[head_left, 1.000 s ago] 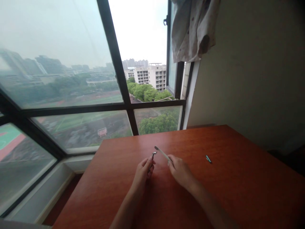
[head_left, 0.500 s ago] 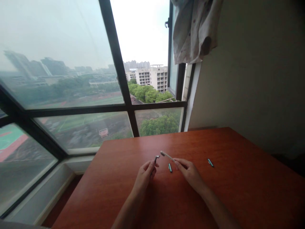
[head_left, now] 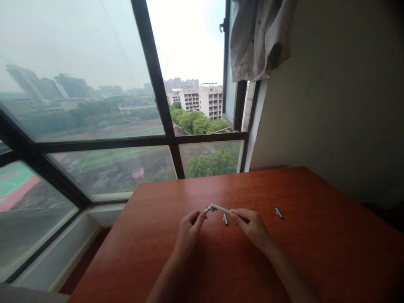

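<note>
Over the middle of the table, my left hand (head_left: 188, 231) is closed on a silver razor handle (head_left: 207, 209), its bare tip pointing up and right. My right hand (head_left: 253, 227) pinches a white toothbrush (head_left: 222, 209) by its handle, fingers wrapped round it. The toothbrush head lies against the tip of the razor handle, bristles facing down onto it. A small green and black razor blade head (head_left: 225, 219) rests on the table between my hands. Another such blade head (head_left: 279, 213) lies farther right, beyond my right hand.
The reddish-brown wooden table (head_left: 315, 252) spreads under both hands. Behind it stands a dark-framed window (head_left: 172, 141), with one sash open. A light cloth garment (head_left: 260, 42) hangs at the upper right, beside a plain wall (head_left: 322, 105).
The toothbrush head has moved down and left onto the tip of the razor handle, closing the small gap between them. My left hand has tilted the razor handle to the right.
</note>
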Demonstrator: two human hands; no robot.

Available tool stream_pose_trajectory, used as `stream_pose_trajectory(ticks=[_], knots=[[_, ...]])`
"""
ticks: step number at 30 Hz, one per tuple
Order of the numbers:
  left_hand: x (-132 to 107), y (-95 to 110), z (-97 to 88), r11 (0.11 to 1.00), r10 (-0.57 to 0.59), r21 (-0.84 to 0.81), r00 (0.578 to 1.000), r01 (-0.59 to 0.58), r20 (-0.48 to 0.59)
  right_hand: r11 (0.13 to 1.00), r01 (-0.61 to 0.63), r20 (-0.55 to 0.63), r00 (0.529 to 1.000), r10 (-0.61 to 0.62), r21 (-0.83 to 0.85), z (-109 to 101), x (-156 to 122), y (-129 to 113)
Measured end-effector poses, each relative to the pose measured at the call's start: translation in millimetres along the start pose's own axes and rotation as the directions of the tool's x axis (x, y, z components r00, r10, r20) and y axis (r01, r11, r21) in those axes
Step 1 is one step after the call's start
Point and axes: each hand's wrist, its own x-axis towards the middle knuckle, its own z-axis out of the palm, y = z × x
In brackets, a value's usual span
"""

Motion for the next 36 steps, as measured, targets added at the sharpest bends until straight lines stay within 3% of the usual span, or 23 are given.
stream_pose_trajectory(ticks=[4,10,17,23,30,36], knots=[[-0.7,2.1,-0.1,1.0,0.018,-0.003,1.0,-0.018,-0.003,0.999,-0.012,-0.032,0.999,0.011,-0.045,-1.1,1.3,1.4],[0.4,2.1,-0.9,1.0,0.004,-0.007,0.999,-0.004,-0.042,1.0,0.026,0.046,0.999,-0.026,0.006,-2.2,1.0,-3.8],[-2.0,2.2,0.9,1.0,0.021,0.012,0.999,-0.02,-0.029,0.999,-0.011,0.022,1.0,0.01,0.037,-1.6,1.8,-3.0],[0.7,-2.0,0.2,0.999,-0.011,-0.033,0.998,0.009,-0.065,0.999,0.039,0.065,0.997,-0.041,0.022,-0.8,1.6,-7.0],[0.4,-1.2,1.9,0.999,-0.015,-0.039,1.0,0.015,-0.02,0.999,0.028,0.011,1.0,-0.028,0.029,-0.6,2.1,-6.1],[2.7,-2.7,0.7,0.997,-0.05,-0.066,0.995,0.044,-0.087,1.0,0.024,0.022,0.999,-0.024,0.003,0.8,2.2,-3.3]])
